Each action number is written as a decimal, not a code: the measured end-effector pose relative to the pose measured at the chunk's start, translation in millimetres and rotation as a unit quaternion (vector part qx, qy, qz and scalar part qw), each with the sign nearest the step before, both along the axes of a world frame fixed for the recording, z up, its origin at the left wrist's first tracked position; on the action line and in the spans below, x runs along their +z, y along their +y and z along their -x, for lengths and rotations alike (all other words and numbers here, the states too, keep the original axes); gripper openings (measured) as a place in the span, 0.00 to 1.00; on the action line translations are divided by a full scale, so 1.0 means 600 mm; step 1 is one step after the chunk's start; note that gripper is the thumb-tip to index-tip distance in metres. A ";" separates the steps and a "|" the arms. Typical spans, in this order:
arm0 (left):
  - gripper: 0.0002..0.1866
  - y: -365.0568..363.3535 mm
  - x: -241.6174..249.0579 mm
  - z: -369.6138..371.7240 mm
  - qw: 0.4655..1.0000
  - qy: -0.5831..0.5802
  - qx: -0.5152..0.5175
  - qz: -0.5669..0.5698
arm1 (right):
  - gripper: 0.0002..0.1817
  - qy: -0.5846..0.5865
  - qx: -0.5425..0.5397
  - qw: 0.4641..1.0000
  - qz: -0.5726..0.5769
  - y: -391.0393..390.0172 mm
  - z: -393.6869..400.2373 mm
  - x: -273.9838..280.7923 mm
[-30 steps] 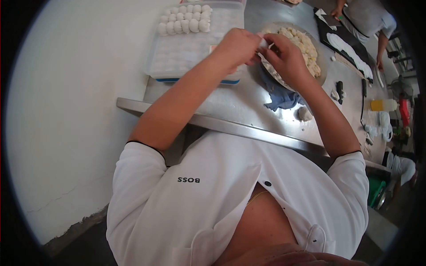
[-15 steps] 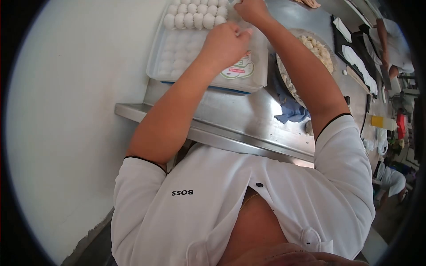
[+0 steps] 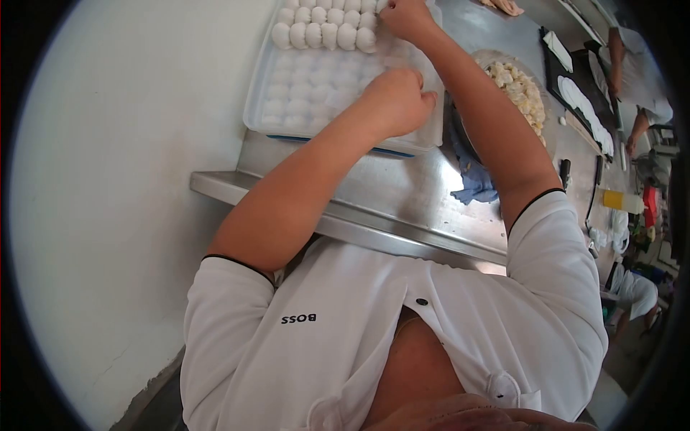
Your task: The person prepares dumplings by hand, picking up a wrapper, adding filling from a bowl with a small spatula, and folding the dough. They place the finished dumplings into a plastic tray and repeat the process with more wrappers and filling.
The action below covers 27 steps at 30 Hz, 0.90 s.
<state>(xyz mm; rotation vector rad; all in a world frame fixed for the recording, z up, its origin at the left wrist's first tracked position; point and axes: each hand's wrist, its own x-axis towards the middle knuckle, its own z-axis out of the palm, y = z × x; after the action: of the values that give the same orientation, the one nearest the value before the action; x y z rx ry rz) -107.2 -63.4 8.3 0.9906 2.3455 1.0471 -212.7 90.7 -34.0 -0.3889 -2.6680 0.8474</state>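
White round dough balls (image 3: 323, 34) stand in rows at the far side of a translucent plastic tray (image 3: 253, 108). Nearer to me, more pale balls (image 3: 298, 90) show faintly through a clear cover. My left hand (image 3: 397, 103) is closed over the tray's near right part, seemingly pinching a clear plastic sheet (image 3: 392, 61) that looks blurred. Beyond it, at the tray's far right side, my right hand (image 3: 405, 20) has its fingers curled shut beside the last balls. Whatever it grips is hidden by the fingers and the frame's top edge.
A bowl of pale yellow chunks (image 3: 519, 90) stands right of the tray, partly behind my right forearm. A blue cloth (image 3: 474, 183) lies beside it on the steel counter (image 3: 374, 190). Farther right are a dark tray with white cloths (image 3: 583, 108), a yellow bottle (image 3: 622, 201) and other people.
My left hand has moved right and toward me. The printed green and pink label that lay beside it is no longer plainly visible. My right hand stays near the tray's far right side.
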 end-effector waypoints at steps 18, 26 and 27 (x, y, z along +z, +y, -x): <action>0.19 0.032 -0.032 -0.021 0.988 -0.146 0.027 -0.046 | 0.15 0.013 0.052 0.973 0.226 0.032 -0.306 0.078; 0.19 0.046 -0.031 -0.027 0.988 -0.139 0.055 -0.026 | 0.15 0.022 0.043 0.980 0.192 0.042 -0.329 0.083; 0.21 0.046 -0.038 -0.026 0.990 -0.121 0.065 -0.042 | 0.14 0.052 0.055 0.986 0.147 0.042 -0.313 0.083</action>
<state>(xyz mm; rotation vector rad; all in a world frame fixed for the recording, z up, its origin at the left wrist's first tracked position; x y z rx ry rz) -91.7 -35.7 -14.5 0.7026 2.2053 1.2491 -24.8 116.1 15.8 -0.2564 -2.4912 1.2666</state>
